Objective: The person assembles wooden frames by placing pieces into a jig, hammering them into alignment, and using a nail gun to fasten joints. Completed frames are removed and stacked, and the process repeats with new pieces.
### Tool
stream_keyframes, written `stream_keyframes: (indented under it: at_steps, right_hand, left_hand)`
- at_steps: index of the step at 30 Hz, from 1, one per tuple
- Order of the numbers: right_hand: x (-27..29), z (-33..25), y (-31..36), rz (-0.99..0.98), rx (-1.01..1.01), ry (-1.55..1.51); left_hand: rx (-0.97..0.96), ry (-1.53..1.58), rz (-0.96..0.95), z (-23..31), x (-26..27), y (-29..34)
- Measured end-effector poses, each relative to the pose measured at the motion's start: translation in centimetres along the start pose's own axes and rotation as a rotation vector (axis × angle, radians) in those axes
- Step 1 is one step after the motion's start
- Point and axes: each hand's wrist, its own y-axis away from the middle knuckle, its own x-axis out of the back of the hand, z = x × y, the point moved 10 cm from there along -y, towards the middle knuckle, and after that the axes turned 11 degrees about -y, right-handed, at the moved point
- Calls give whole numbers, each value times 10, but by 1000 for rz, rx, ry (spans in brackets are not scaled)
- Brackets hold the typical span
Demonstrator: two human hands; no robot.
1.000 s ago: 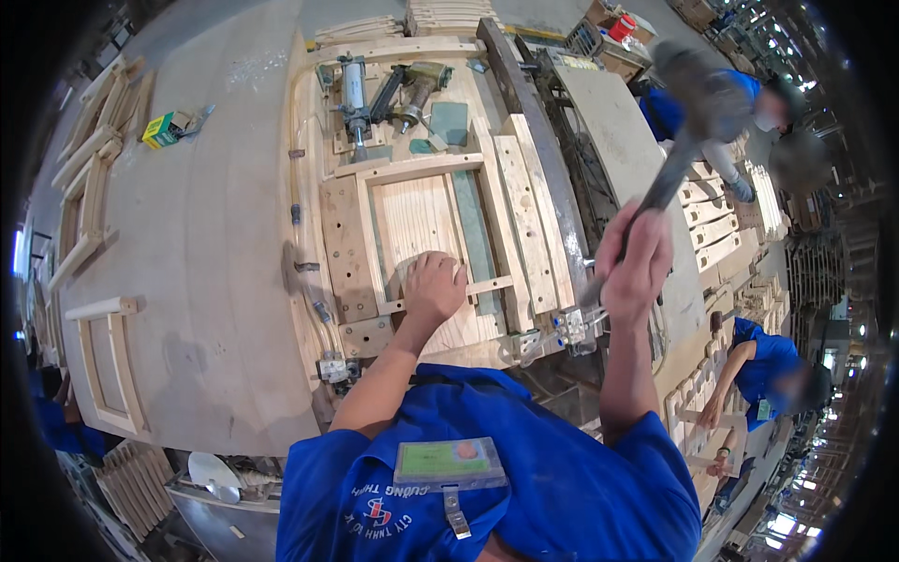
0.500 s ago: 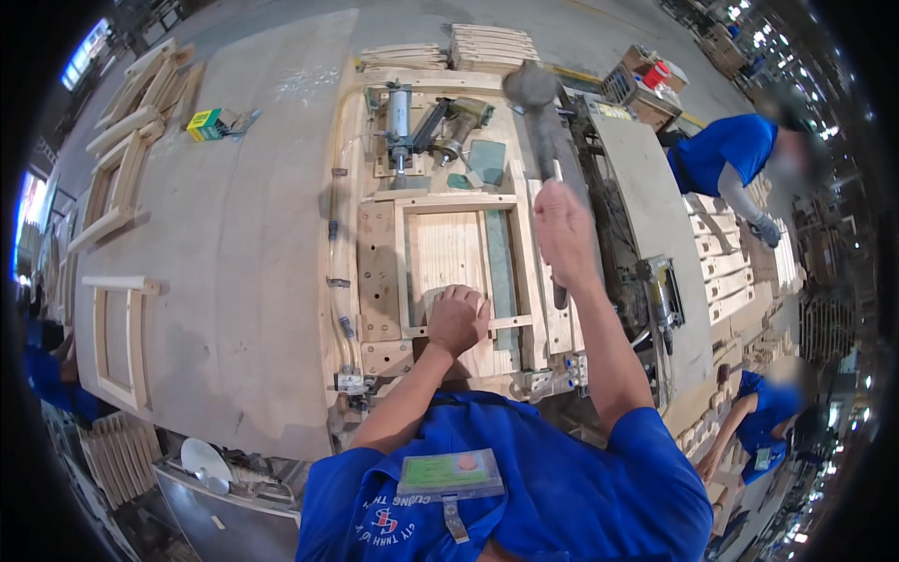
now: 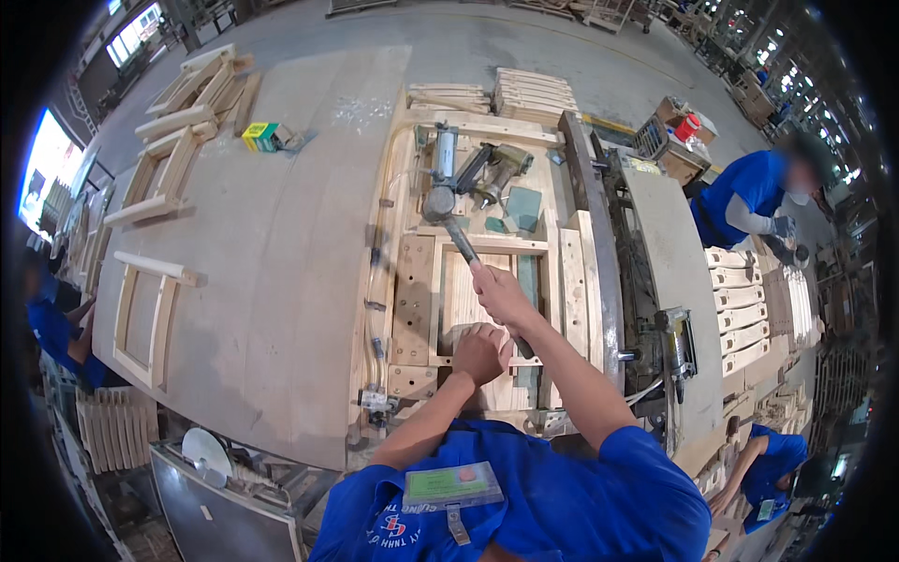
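One pale worktable (image 3: 272, 328), wooden frame (image 3: 520, 247), held mallet (image 3: 459, 238), grey floor (image 3: 449, 47), bright opening (image 3: 49, 173)

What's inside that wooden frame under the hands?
Inside the wooden frame, a pale board and a green strip show. The left hand, the right hand and its mallet cover part of the opening; whatever lies beneath is hidden.

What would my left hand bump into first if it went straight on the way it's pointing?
Probably your right hand, gripping the hammer: it lies just ahead of your left hand in the picture. Depth is unclear; if the right hand is higher, the left might pass beneath it.
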Motion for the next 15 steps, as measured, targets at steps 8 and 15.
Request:
stream_keyframes:
  at_steps: [8, 15]
  right_hand:
    - [148, -12, 73, 571, 121, 296]
    - [237, 79, 140, 891, -190, 444]
  left_hand:
    - [-24, -17, 110, 12, 21, -3]
    - [-116, 46, 39, 34, 10, 4]
